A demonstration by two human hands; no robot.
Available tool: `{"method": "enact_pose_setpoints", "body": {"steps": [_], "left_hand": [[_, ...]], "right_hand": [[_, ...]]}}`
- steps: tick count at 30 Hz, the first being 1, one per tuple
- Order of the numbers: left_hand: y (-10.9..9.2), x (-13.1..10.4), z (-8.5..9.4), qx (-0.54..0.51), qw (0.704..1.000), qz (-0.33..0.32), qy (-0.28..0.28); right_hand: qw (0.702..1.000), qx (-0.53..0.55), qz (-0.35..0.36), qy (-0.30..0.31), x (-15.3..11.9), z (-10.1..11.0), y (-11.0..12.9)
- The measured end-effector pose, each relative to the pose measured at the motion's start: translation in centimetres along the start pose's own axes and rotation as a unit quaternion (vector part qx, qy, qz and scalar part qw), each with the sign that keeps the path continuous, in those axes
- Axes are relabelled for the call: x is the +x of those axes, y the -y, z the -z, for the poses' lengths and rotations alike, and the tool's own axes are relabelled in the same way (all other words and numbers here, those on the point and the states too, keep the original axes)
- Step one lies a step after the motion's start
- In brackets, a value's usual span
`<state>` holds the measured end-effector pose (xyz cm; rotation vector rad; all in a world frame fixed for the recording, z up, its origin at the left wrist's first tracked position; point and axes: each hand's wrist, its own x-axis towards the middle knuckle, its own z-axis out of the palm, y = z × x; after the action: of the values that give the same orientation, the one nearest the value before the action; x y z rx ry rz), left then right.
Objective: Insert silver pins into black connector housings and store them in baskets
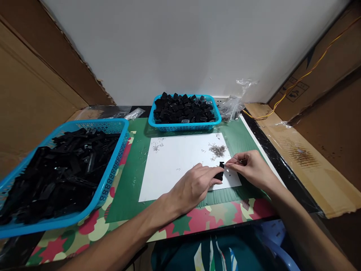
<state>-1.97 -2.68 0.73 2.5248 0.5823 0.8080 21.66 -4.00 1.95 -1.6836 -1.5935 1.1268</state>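
Observation:
My left hand [199, 182] grips a small black plastic part [219, 175] between thumb and fingers, above the right side of a white paper sheet [163, 177]. My right hand [248, 165] is closed in a pinch at the part's right edge. What sits between its fingertips is too small to make out. Just beyond the hands lies a pile of tiny metal pieces [217, 150] on the paper. A smaller scatter of tiny pieces [156, 147] lies at the sheet's far left.
A blue basket [184, 128] heaped with small black parts stands behind the paper. At left is a larger blue basket [113, 169] full of longer black parts. Clear plastic bags [232, 107] lie at the back right. Cardboard walls [324, 109] flank the table, with a yellow wire [306, 75] hanging at right.

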Motion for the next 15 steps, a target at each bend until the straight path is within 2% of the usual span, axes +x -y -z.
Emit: {"method": "enact_pose_setpoints", "body": {"steps": [6,11,15], "left_hand": [[0.01,-0.04,-0.04,0.0,1.0,0.024,0.003],[0.06,-0.2,-0.28,0.02,1.0,-0.002,0.004],[0.01,-0.13,-0.29,0.022,1.0,-0.004,-0.003]], "right_hand": [[1.0,0.01,-0.013,0.012,0.31,-0.36,-0.36],[0.999,0.024,-0.028,-0.003,0.04,-0.01,-0.01],[0.999,-0.007,-0.029,0.034,-0.21,0.17,0.14]]}}
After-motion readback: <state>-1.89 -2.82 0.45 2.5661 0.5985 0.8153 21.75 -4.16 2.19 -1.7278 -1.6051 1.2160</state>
